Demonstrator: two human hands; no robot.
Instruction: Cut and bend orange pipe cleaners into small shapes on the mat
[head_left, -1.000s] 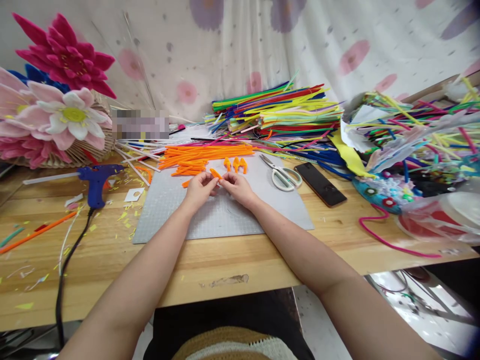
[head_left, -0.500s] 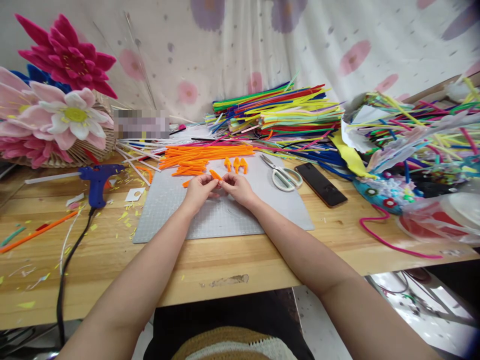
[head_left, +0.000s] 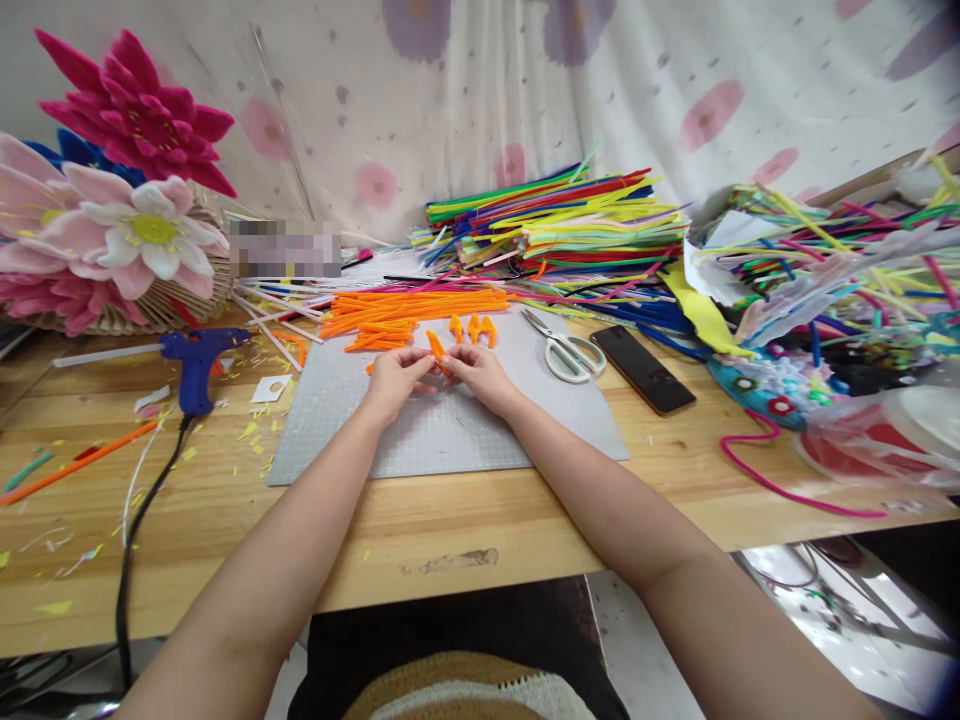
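Observation:
Between my two hands, above the grey cutting mat (head_left: 330, 430), is a bent orange pipe cleaner piece (head_left: 437, 348) with its tip pointing up. My left hand (head_left: 401, 380) pinches it from the left with thumb and forefinger. From the other side my right hand (head_left: 480, 374) grips it, fingers closed. The lower end of the piece is hidden by my fingers. Just behind lie three shaped orange pieces (head_left: 473, 328) in a row. Short orange pipe cleaners (head_left: 379, 336) and a bundle of long orange pipe cleaners (head_left: 420, 303) rest at the mat's far edge.
Scissors (head_left: 570, 350) and a black phone (head_left: 643, 369) lie right of my hands. On the left are a blue glue gun (head_left: 196, 370) with a black cord and a basket of fuzzy flowers (head_left: 150, 230). Colourful pipe cleaners (head_left: 555, 220) are heaped at the back.
The orange piece between my hands has turned from slanting leftward to more upright. My hands stay in nearly the same place, both still gripping it.

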